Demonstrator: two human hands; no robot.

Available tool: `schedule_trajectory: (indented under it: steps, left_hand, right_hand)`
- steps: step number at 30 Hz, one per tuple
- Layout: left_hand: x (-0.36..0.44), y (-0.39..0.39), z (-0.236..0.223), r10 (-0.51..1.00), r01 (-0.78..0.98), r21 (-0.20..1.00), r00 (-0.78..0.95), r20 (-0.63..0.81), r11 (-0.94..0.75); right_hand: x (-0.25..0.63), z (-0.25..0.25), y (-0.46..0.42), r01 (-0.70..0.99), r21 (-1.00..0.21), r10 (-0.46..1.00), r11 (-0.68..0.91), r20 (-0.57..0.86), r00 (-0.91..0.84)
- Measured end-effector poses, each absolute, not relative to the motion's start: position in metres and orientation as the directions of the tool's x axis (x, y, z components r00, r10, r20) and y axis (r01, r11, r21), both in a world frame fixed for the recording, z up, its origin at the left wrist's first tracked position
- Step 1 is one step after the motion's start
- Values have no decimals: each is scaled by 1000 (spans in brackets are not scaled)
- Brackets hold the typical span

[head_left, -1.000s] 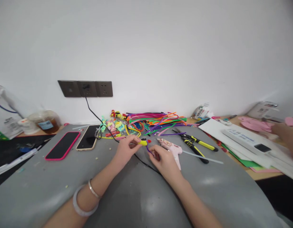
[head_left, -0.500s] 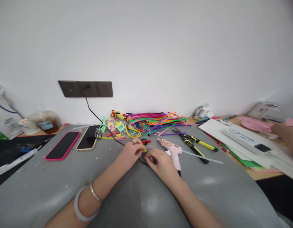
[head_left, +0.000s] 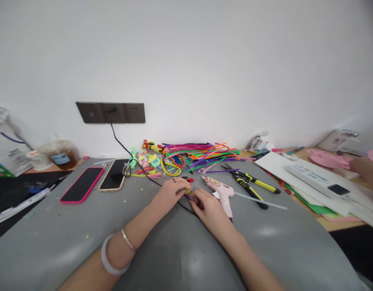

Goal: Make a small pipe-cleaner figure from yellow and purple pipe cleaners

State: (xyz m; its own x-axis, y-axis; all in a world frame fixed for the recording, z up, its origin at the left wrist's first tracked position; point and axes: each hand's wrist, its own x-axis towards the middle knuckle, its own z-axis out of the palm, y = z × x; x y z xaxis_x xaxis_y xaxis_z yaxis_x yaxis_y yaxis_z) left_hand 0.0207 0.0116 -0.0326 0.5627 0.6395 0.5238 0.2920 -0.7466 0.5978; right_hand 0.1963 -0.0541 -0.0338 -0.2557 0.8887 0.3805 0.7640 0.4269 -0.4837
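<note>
My left hand [head_left: 171, 193], with a dark ring and two bracelets, pinches a small yellow piece [head_left: 187, 190] near the middle of the grey mat. My right hand [head_left: 208, 205] is closed beside it, its fingertips at a small purple strip [head_left: 188, 197] under the yellow piece. The fingers hide most of both bits, and their exact kind is unclear. Right behind the fingertips lies a small red and black item [head_left: 189, 180]. A pink hot glue gun [head_left: 220, 192] rests just right of my right hand, with a clear glue stick [head_left: 259, 200] reaching out behind it.
Colourful pipe cleaners [head_left: 201, 152] and small craft pieces [head_left: 148, 159] lie along the wall. Yellow-black pliers [head_left: 250, 184] sit to the right, two phones [head_left: 82, 185] to the left. A black cord [head_left: 120, 141] runs from the socket beneath my hands. Another person's hand [head_left: 366, 171] shows far right.
Both hands stay together over the small pieces, with fingers slightly shifted. The whole view has moved slightly, so things appear a little further right.
</note>
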Motion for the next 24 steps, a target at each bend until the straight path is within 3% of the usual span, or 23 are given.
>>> schedule_trajectory:
  steps: [6, 13, 24]
  left_hand:
    - [23, 15, -41, 603, 305, 530, 532, 594, -791]
    - [22, 15, -34, 608, 268, 576, 575, 547, -772]
    - [22, 14, -33, 597, 310, 525, 573, 562, -792]
  right_hand:
    - [198, -30, -56, 783, -452, 888, 428, 370, -272]
    - [206, -31, -51, 785, -435, 884, 441, 360, -298]
    - [220, -31, -42, 759, -419, 859, 498, 360, -365]
